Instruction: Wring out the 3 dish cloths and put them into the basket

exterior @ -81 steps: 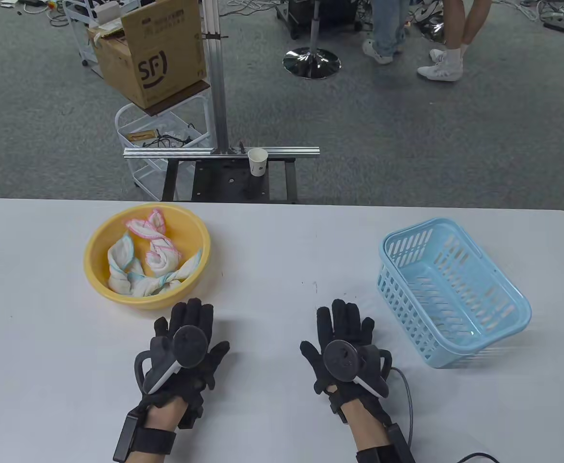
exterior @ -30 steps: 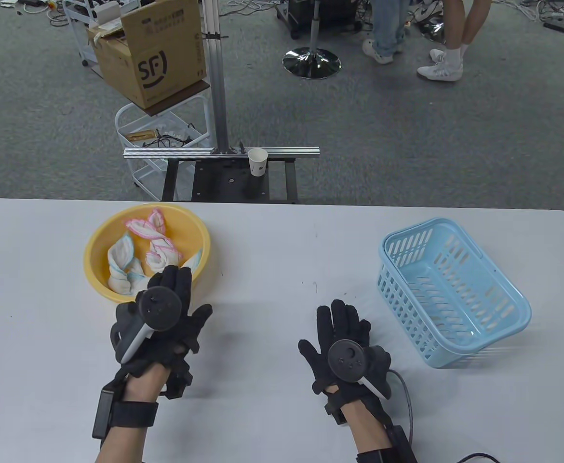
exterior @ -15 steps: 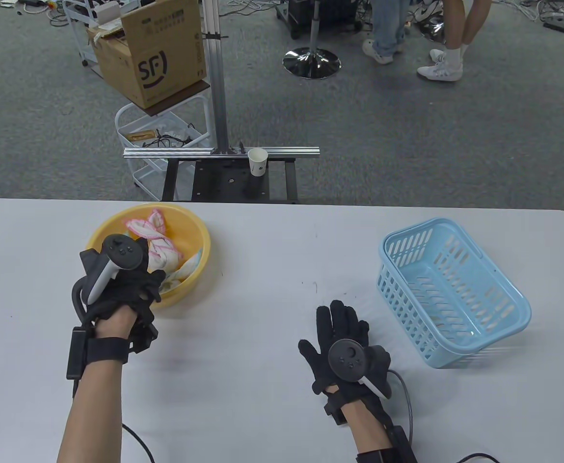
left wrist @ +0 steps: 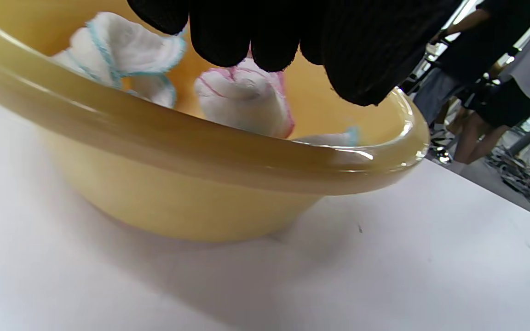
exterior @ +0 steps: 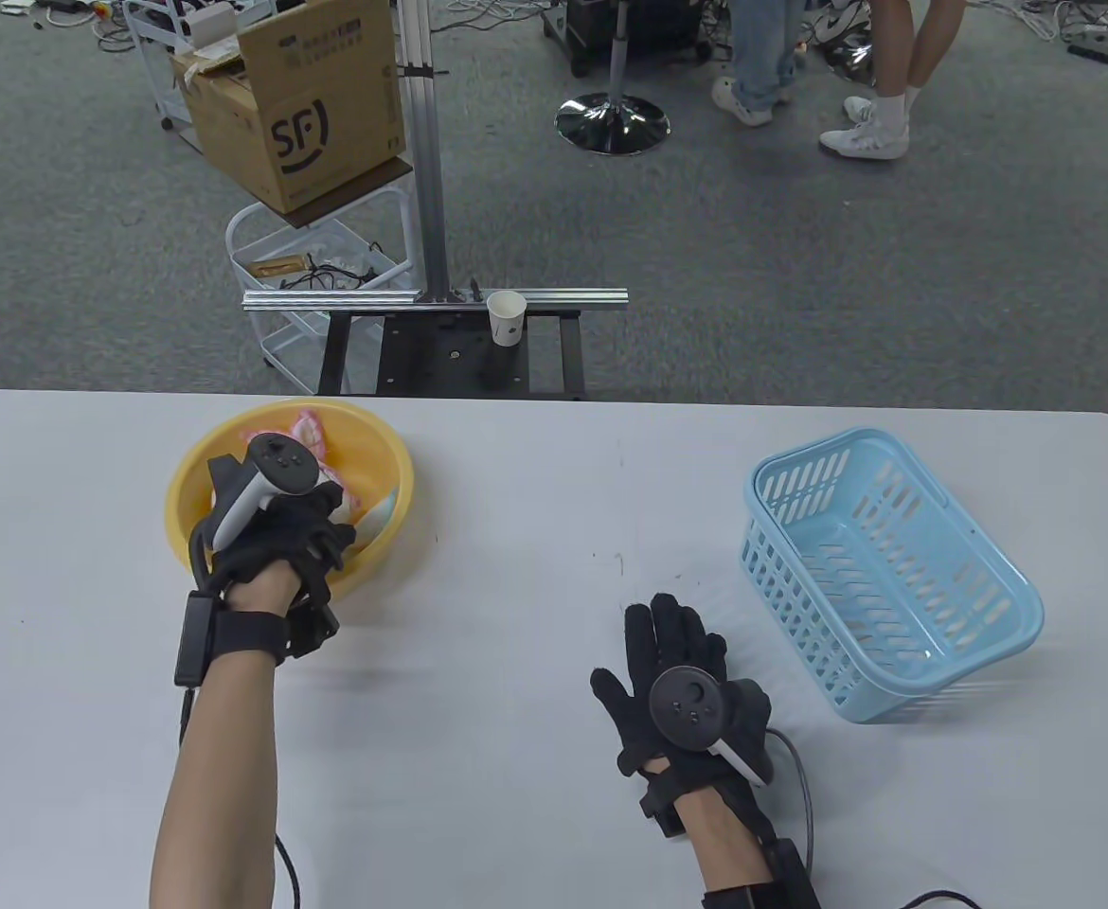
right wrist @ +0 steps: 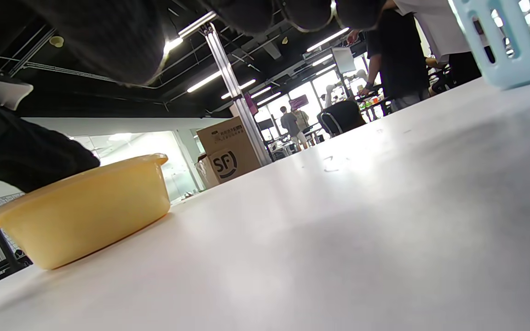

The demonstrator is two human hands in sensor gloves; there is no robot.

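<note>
A yellow bowl at the table's left holds the wet cloths. My left hand reaches down into it and covers most of them. In the left wrist view its fingertips hang onto the top of a rolled pink-edged cloth, with no finger curled round it. A blue-edged cloth lies beside that one, and the corner of another cloth peeks over the rim. The light blue basket stands at the right with nothing in it. My right hand lies flat on the table, left of the basket.
The white table stretches between bowl and basket. Beyond its far edge stand a metal frame with a paper cup and a cardboard box. People's legs show on the floor at the back.
My left hand rose from the table, went forward and left over the bowl's rim and down onto the cloths. The right hand has stayed flat where it was.
</note>
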